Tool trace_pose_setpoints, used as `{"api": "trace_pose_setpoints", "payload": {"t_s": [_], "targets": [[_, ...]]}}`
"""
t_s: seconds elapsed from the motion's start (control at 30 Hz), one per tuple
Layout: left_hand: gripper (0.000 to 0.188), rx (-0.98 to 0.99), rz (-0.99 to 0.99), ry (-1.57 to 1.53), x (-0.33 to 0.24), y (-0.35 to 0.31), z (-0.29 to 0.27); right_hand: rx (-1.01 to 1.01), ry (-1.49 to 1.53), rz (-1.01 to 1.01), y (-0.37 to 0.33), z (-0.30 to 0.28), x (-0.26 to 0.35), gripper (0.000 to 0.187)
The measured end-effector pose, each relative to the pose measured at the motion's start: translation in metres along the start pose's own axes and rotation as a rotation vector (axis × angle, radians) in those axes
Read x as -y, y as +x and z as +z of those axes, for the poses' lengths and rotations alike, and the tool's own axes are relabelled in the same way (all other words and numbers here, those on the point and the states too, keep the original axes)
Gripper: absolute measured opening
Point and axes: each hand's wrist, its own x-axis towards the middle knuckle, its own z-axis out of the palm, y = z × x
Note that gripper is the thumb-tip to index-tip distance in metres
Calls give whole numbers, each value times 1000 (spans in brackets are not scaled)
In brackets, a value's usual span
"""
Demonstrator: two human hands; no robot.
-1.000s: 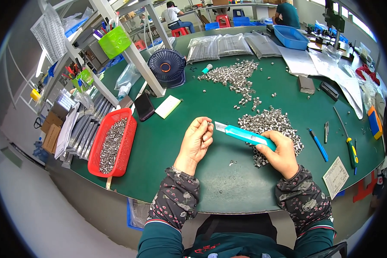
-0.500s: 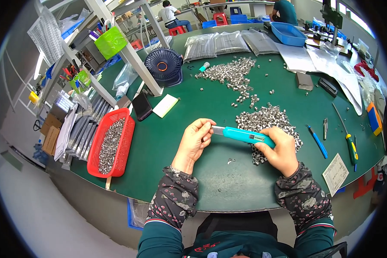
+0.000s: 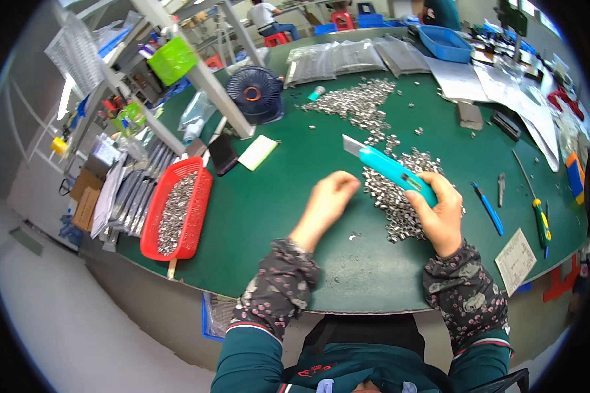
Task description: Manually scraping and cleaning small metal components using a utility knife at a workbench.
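Note:
My right hand (image 3: 443, 213) is closed around a teal utility knife (image 3: 394, 171), its wide blade pointing up and to the left. Left of the knife, my left hand (image 3: 329, 202) has its fingertips pinched together, apart from the blade. Motion blurs those fingers, and whatever they hold is hidden. Just beyond and beneath the knife lies a heap of small metal rings (image 3: 400, 217). A few tiny shavings (image 3: 354, 235) lie on the green tabletop (image 3: 347, 275) in front of me.
At left stands a red basket (image 3: 201, 213) of metal parts. More rings (image 3: 357, 103) spread farther back, near a dark fan (image 3: 252, 95). A phone (image 3: 223, 154) and notepad (image 3: 258, 152) lie left; a blue-handled tool (image 3: 488, 211) and screwdriver (image 3: 541, 223) lie right.
My left hand has come away from the blade tip and moved right. The knife in my right hand now tilts more steeply, blade raised. The whole view has shifted slightly.

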Motion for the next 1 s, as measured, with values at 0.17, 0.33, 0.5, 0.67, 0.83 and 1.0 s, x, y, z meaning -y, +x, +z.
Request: {"api": "trace_pose_setpoints", "payload": {"t_s": [0.17, 0.33, 0.5, 0.67, 0.83, 1.0], "targets": [[15, 68, 7, 457, -15, -1, 20, 3, 6, 63, -3, -1, -2, 24], [14, 91, 11, 566, -25, 1, 19, 6, 22, 52, 1, -1, -1, 27], [14, 97, 20, 589, -19, 2, 16, 26, 11, 55, 1, 2, -1, 26], [16, 134, 14, 621, -21, 1, 14, 29, 1, 74, 1, -1, 0, 26], [13, 97, -152, -145, -12, 0, -8, 36, 5, 21, 1, 0, 1, 23], [11, 65, -408, -1129, -13, -16, -46, 133, 2, 52, -3, 4, 0, 24]]}}
